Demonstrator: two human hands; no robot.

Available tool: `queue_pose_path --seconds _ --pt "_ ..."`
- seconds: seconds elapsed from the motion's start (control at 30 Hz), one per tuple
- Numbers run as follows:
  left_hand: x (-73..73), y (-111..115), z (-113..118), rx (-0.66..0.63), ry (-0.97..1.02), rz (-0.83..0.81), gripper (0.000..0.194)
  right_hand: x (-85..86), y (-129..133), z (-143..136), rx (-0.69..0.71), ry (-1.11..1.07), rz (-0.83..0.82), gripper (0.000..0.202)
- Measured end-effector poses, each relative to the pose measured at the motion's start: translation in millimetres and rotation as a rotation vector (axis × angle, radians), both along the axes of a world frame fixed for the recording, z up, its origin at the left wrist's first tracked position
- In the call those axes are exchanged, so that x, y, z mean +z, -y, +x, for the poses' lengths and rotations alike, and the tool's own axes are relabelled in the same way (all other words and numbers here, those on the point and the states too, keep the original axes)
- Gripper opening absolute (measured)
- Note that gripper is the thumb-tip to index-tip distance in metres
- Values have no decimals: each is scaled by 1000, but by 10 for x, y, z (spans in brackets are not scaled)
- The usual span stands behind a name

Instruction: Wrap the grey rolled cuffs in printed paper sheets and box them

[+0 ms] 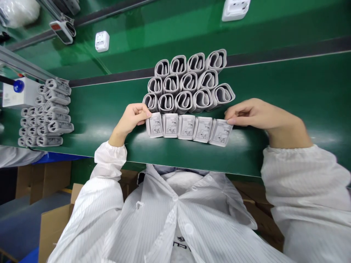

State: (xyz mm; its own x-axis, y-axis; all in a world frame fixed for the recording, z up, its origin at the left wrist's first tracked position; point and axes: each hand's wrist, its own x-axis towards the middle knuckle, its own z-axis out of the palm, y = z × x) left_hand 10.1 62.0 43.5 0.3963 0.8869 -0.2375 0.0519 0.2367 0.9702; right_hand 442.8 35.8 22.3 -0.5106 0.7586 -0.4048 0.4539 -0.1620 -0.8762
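A front row of rolled grey cuffs lies on the green work surface, their faces printed with line drawings. My left hand (134, 117) pinches the top corner of the leftmost cuff (155, 126) between thumb and fingers. At the opposite end, my right hand (253, 114) grips the upper edge of the rightmost cuff (221, 133). Between them sit several more cuffs (187, 128), side by side. Right behind this row, stacked rolled cuffs (183, 101) show their spiral ends toward me.
More rolled cuffs (59, 113) are piled at the left, beside a white box (20, 93) with a blue knob. White sockets (102, 41) are fixed along the green back panel. Cardboard boxes (55, 223) stand below the bench edge.
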Motion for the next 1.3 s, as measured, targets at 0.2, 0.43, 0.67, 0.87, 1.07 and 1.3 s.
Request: queue_pose_path --seconds 0.2,0.43,0.67,0.87,1.07,1.3 --pt "-11 0 -7 0 -1 8 49 -60 -6 47 10 -23 52 81" --pt "-10 -2 -6 5 -5 6 49 -131 -32 70 48 -61 89 76" --pt "-17 -9 -12 -10 -2 14 48 -104 -29 71 44 -61 69 76" --pt "8 -11 -1 -12 1 -8 50 13 4 6 12 -10 30 81" --pt "6 -18 -6 -25 6 -9 51 90 8 -25 -8 7 -6 84" --pt "7 -21 5 -36 18 -1 53 23 -5 3 9 -9 6 82"
